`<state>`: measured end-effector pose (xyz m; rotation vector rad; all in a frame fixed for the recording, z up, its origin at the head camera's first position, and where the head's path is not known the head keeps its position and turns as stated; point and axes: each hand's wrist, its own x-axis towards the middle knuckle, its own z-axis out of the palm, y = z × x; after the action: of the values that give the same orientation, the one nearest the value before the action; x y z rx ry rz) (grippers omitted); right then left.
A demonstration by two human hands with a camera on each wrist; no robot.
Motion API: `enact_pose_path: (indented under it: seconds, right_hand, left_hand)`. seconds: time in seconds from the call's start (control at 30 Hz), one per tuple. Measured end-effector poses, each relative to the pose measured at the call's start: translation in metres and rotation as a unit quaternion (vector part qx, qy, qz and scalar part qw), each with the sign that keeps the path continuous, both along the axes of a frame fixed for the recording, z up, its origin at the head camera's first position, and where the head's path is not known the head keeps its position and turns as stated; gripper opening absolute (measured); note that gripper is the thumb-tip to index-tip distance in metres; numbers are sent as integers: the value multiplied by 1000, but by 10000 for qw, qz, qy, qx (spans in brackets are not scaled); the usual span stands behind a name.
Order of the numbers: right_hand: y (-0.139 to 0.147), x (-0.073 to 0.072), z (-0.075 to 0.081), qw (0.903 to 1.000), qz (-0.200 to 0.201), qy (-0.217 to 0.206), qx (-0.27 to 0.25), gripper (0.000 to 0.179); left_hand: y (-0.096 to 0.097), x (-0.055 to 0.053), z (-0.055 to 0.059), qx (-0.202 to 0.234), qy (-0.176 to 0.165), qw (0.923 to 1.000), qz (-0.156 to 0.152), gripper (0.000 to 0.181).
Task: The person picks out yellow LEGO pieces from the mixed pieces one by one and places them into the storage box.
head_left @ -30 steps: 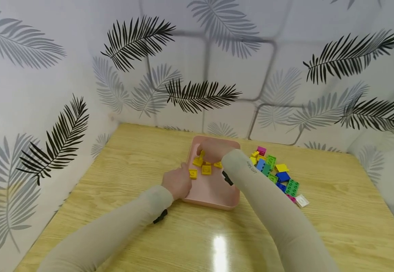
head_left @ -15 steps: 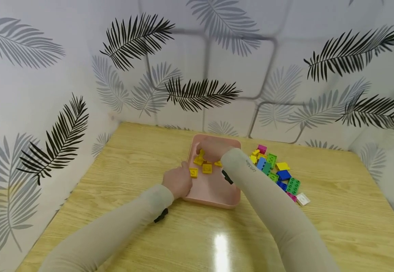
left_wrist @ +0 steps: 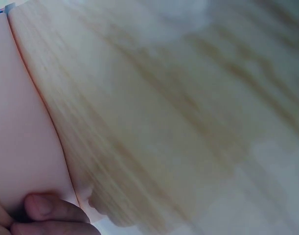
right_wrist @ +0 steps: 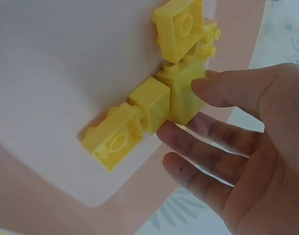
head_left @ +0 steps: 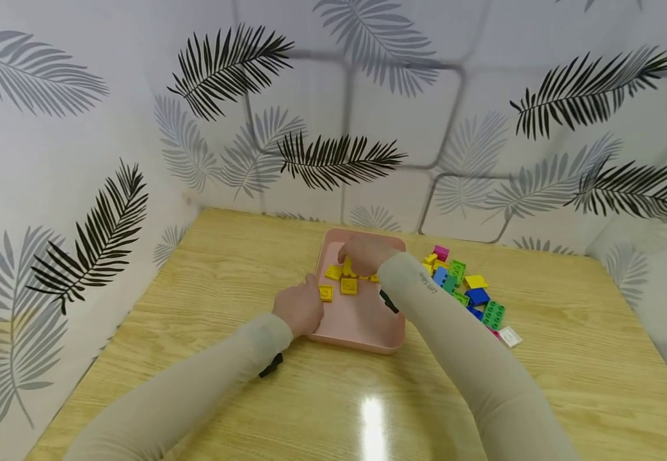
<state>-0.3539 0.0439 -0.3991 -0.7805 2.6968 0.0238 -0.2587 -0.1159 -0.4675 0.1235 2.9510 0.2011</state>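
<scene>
Pink tray: we see the pink tray [head_left: 362, 333] in the middle of the wooden table [head_left: 224, 269], with yellow bricks [head_left: 347, 285] lying in its far part.
Right hand, head view: our right hand [head_left: 365, 255] covers the far bricks from above, so we cannot see the fingers there.
Right hand, wrist view: here the right hand [right_wrist: 242, 142] is open, with almost straight fingers [right_wrist: 203, 125]; the fingertips touch one yellow brick [right_wrist: 183, 93] of a cluster, and nothing is gripped.
Cluster: the wrist view shows the yellow bricks [right_wrist: 149, 105] touching one another, two of them upside down with the hollow side up; the head view is too small to show this.
Left hand, head view: our left hand [head_left: 299, 310] rests at the left rim of the tray, just beside one single yellow brick [head_left: 326, 293].
Left hand, wrist view: only a thumb tip [left_wrist: 44, 208] on the pink wall [left_wrist: 22, 147] shows, and the rest is cut off and blurred, so we cannot tell the grip.
Loose pile: only the head view shows the mixed coloured bricks [head_left: 463, 288] on the table to the right of the tray.
Hidden: the right sleeve [head_left: 454, 346] covers part of this pile.
</scene>
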Motion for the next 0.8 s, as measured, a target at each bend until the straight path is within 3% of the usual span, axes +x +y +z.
enact_pose_path:
  seconds: [0.23,0.4,0.57,0.8]
  right_hand:
    - [5,2,3,9999,-53,-30,-161,51]
    - [19,5,10,9994,-5,229,-276,41]
    - [50,11,25,9956,259,630,-650,34]
    - [114,17,42,9912,-209,777,-1052,33]
  left_hand:
    - [1,-2,-3,-95,26,9999,-30,63]
    - [3,-1,-4,-144,-21,9999,-16,64]
    - [3,1,-2,-104,-49,9999,19,63]
    - [2,0,-3,-70,-82,9999,-30,62]
